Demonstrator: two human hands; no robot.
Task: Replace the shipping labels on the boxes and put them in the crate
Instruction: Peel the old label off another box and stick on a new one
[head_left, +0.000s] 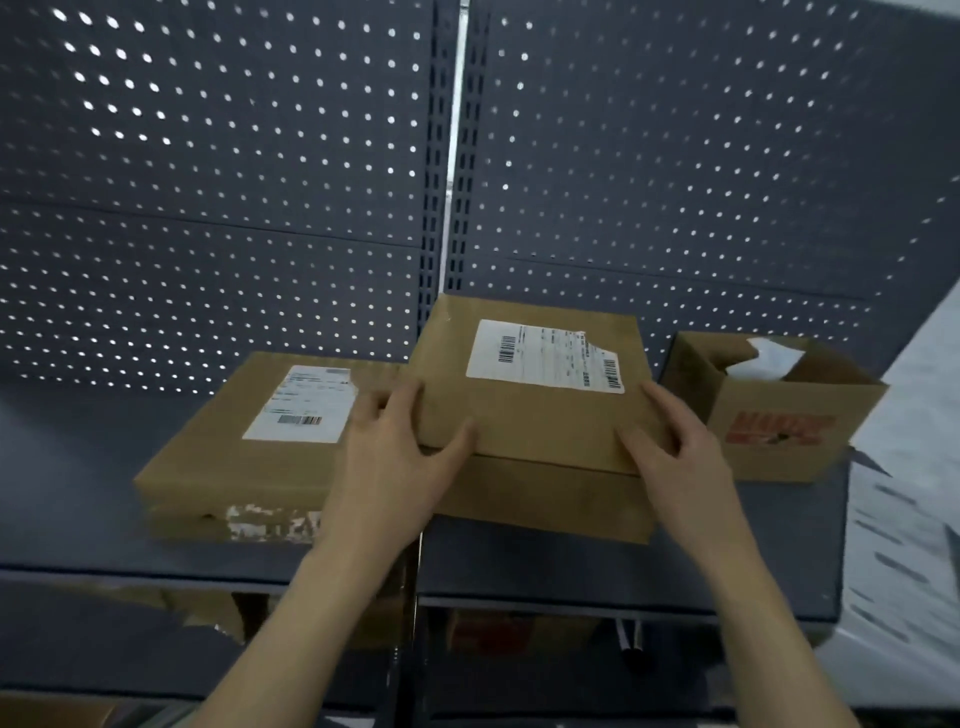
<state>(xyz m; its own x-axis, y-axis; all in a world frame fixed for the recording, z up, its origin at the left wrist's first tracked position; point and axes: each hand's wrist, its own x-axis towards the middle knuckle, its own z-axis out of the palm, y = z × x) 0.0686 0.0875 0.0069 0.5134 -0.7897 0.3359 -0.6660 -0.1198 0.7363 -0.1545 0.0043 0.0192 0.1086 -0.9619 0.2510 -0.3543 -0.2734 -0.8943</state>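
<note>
A flat brown box (524, 415) lies on top of another flat box (545, 501) in the middle of the shelf. Its white shipping label (545, 356) has a corner peeling at the upper right. My left hand (400, 457) grips the top box at its near left corner, thumb on the lid. My right hand (675, 447) grips its near right corner. To the left lies a second flat box (228, 467) with its own white label (301, 405).
An open brown carton (779, 415) with red print and crumpled white paper inside stands at the right. The grey shelf (519, 571) has a perforated back panel (260, 182). More cardboard shows on the lower shelf (197, 608).
</note>
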